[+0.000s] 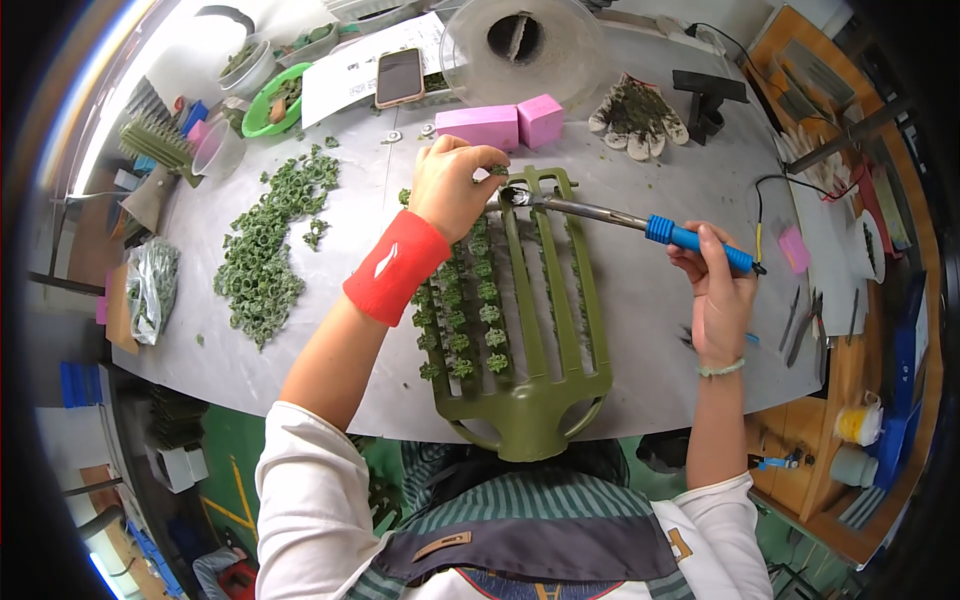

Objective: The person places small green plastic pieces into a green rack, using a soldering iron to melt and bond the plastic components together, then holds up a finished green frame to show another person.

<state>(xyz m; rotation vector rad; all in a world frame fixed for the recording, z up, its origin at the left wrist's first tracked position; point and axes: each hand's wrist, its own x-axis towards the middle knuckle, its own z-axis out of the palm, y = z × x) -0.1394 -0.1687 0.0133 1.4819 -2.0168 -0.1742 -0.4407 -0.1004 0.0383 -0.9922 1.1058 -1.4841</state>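
A dark-green frame (530, 415) with several long bars lies on the table in front of me. Small green ring-like pieces (460, 320) stand in rows along its left bars. At the frame's far end my left hand (447, 188), with a red wristband, pinches a small green piece (492, 172) between thumb and fingers. My right hand (722, 295) grips a blue-handled soldering iron (690, 240). Its metal shaft points left, and its tip is at the far end of a bar, close to the left fingertips. Whether the tip touches the bar I cannot tell.
A pile of green pieces (262, 262) lies left of the frame. Beyond it are pink blocks (478, 128), a phone (400, 77), a green bowl (264, 112) and a stained glove (640, 118). Tweezers-like tools (805, 325) and the iron's cord (760, 215) lie at right.
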